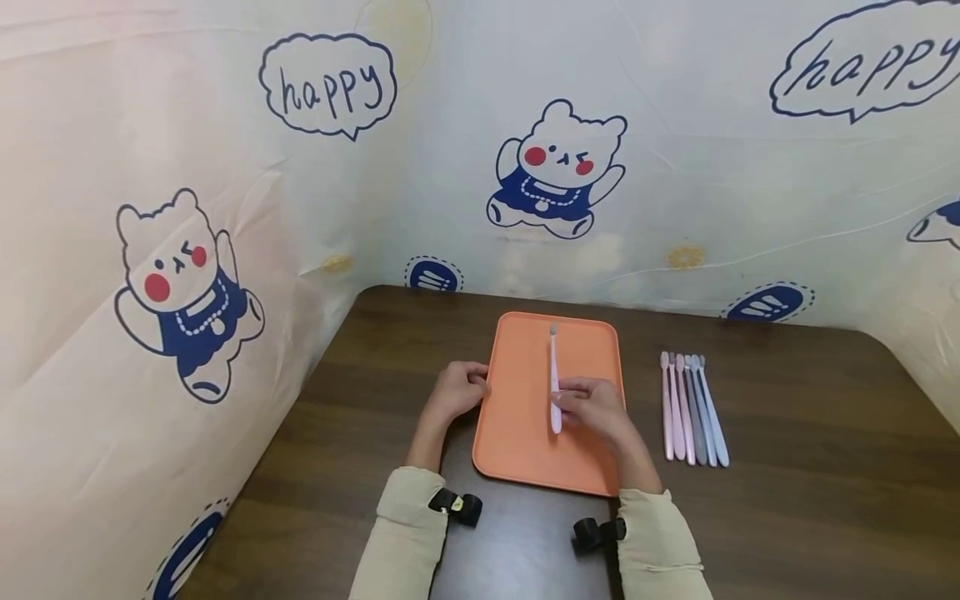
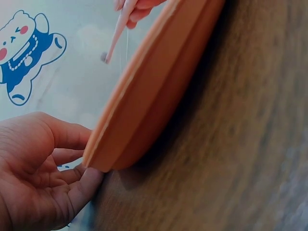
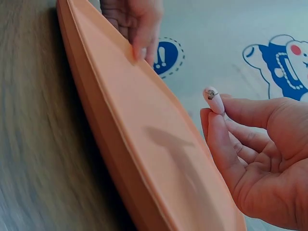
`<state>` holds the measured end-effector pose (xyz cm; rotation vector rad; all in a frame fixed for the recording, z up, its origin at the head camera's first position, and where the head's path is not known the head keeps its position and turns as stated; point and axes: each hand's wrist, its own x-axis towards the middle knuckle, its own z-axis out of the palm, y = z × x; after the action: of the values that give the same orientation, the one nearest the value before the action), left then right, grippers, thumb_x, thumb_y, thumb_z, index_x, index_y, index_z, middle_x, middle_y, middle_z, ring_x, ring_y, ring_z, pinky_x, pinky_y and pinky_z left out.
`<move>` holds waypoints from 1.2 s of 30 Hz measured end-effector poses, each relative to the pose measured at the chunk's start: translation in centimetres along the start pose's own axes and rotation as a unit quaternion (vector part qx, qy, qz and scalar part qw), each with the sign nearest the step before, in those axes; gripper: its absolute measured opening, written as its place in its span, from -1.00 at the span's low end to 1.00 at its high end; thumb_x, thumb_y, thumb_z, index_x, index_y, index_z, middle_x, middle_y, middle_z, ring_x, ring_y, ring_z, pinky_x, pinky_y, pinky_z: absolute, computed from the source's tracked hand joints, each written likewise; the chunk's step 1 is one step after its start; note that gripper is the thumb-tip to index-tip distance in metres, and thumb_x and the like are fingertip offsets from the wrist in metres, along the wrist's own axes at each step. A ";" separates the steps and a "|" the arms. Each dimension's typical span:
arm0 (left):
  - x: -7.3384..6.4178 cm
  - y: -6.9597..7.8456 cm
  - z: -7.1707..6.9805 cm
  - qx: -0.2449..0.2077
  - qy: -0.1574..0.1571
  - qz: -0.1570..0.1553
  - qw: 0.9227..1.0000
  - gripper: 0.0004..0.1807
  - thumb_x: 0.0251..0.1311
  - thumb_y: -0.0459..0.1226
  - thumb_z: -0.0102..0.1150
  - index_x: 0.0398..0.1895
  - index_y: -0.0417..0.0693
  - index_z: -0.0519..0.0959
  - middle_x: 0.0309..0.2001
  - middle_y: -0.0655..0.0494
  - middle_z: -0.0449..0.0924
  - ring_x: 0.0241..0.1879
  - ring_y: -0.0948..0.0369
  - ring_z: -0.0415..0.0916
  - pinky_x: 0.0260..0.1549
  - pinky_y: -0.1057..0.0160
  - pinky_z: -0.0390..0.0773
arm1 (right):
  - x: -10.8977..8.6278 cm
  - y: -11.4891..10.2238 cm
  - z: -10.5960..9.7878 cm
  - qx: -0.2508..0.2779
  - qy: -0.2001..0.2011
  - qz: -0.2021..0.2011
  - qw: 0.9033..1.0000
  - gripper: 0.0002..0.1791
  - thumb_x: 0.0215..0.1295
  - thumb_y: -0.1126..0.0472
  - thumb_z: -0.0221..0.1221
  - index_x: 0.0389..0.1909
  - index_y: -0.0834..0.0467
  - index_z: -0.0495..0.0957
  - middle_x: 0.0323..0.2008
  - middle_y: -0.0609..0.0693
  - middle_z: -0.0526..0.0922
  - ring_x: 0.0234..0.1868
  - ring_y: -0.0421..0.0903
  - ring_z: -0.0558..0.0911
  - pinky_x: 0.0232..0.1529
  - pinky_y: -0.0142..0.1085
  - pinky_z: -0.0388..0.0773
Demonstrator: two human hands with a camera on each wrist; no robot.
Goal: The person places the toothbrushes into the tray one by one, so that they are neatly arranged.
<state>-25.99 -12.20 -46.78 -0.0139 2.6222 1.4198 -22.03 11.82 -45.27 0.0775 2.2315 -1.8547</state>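
1. The right hand [image 1: 596, 406] pinches a pale pink toothbrush [image 1: 555, 375] by its handle, between thumb and fingers.
2. This toothbrush is over the orange rectangular tray [image 1: 513, 433], right of its middle, with its grey-bristled head toward the far edge. The right wrist view shows it raised clear of the tray floor, where a shadow [image 3: 185, 168] falls.
3. The left hand [image 1: 459, 390] grips the tray's left rim, thumb and fingers closed on the edge from above and below.
4. The tray lies on a dark wood-grain table [image 1: 337, 442], its long sides running away from the person.
5. To the tray's right, apart from it, a row of toothbrushes [image 1: 678, 408] lies on the table, heads at the far end; those on the left are pink, those on the right grey and light blue.
6. Both arms wear cream sleeves [image 1: 405, 521], each with a small black device [image 1: 469, 510] at the wrist.
7. Behind the table hangs a pale sheet [image 1: 465, 108] printed with white bears [image 1: 558, 171] in blue clothes and the word "happy" in cloud-shaped bubbles [image 1: 327, 86].
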 end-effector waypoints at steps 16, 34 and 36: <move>-0.3 -0.3 -0.3 0.010 0.004 0.002 1.000 -0.61 0.16 -0.44 0.13 0.07 -0.27 0.67 -0.29 -0.03 0.64 -0.39 0.20 0.46 -0.39 0.35 0.40 | 1.1 0.2 3.3 -0.003 0.005 0.027 1.000 -0.65 0.32 0.37 0.26 0.07 0.48 0.59 -0.12 0.27 0.76 -0.37 -0.25 0.67 -0.37 -0.46 0.65; -0.2 0.3 -0.1 0.001 0.002 0.003 1.000 -0.62 0.16 -0.45 0.14 0.06 -0.24 0.68 -0.33 0.00 0.61 -0.40 0.21 0.47 -0.42 0.36 0.41 | 1.8 0.0 4.5 -0.031 0.049 0.057 0.997 -0.70 0.26 0.34 0.33 -0.03 0.40 0.66 -0.23 0.22 0.78 -0.45 -0.24 0.68 -0.39 -0.41 0.67; -0.3 0.3 -0.1 0.002 0.006 0.004 1.000 -0.62 0.15 -0.45 0.15 0.05 -0.24 0.69 -0.32 0.00 0.61 -0.40 0.21 0.46 -0.42 0.36 0.41 | 1.9 0.0 4.7 -0.043 0.053 0.058 0.996 -0.72 0.24 0.33 0.34 -0.06 0.38 0.67 -0.29 0.19 0.78 -0.51 -0.25 0.65 -0.44 -0.42 0.65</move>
<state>-25.76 -12.12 -46.41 -0.0108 2.6371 1.4215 -23.20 7.04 -46.51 0.2914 2.3210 -1.7288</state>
